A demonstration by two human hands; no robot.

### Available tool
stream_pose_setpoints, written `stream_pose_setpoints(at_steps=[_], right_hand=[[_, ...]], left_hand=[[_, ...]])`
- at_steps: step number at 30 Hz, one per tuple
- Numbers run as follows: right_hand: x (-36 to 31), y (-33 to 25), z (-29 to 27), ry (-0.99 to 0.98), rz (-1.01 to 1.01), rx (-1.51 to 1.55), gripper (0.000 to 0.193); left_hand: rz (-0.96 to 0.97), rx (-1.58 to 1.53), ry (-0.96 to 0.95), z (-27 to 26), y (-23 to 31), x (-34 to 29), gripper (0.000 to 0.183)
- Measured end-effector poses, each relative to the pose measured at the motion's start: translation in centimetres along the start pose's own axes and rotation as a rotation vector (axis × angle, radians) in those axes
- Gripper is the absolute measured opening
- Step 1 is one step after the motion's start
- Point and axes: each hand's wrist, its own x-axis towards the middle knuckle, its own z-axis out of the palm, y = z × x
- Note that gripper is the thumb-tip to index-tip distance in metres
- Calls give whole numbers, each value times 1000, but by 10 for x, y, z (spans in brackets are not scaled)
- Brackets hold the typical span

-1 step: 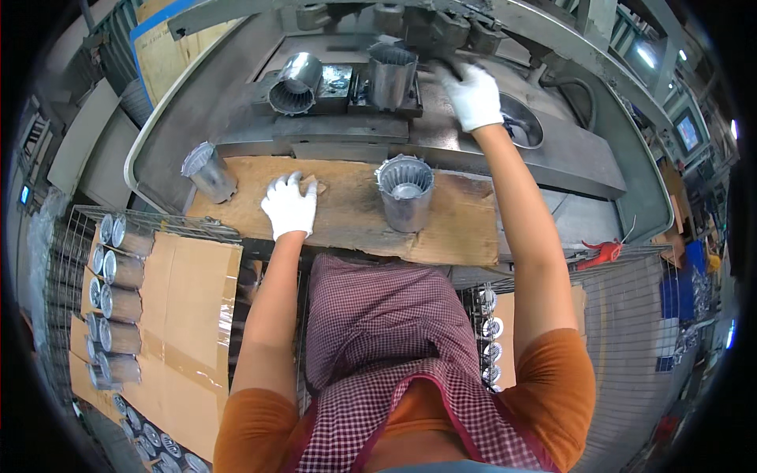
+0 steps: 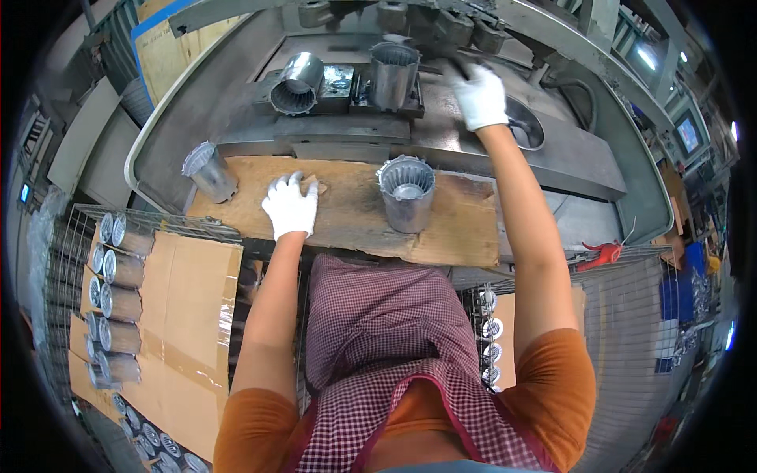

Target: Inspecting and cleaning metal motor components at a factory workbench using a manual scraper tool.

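Note:
My left hand, in a white glove, lies on a wooden board with its fingers spread, and nothing is in it. My right hand, also gloved, is raised over the metal machine bed beside an oval metal bowl. Its fingers are dark and smeared by motion, so whether it holds anything is unclear. Left of it, a ribbed metal cylinder stands upright on a fixture block. Another metal cylinder lies tilted on the block farther left, its open end toward me. On the board, one finned cylinder stands upright; a similar one leans at the left.
The wooden board spans the machine's front edge. Machine heads hang above the bed. Wire carts flank me; the left one holds cardboard and rows of cylinders. A red tool lies at the right edge.
My right hand has shifted slightly to the right. The left hand and the cylinders stay where they were.

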Motion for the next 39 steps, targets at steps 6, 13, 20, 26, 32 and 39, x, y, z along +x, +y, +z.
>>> stream_pose_setpoints(at_steps=[6,13,20,26,32,39], right_hand=[[-10,48,-45,166,73,-168,28],[-35,105,-81,57,394,-326,31],[-72,133,-86,-314,596,-504,39],[-91,134,-85,33,500,-133,37],[-144,124,-94,-46,536,-116,56],[-234,77,-111,-37,584,57,58]], left_hand=[[-2,-36,9,-4,2,1,48],[-8,-30,40,-3,0,1,46],[-17,-24,23,-2,1,0,45],[-26,-20,-8,-1,0,3,46],[-115,-804,-114,-28,27,-6,62],[294,-536,-327,-63,121,-48,53]])
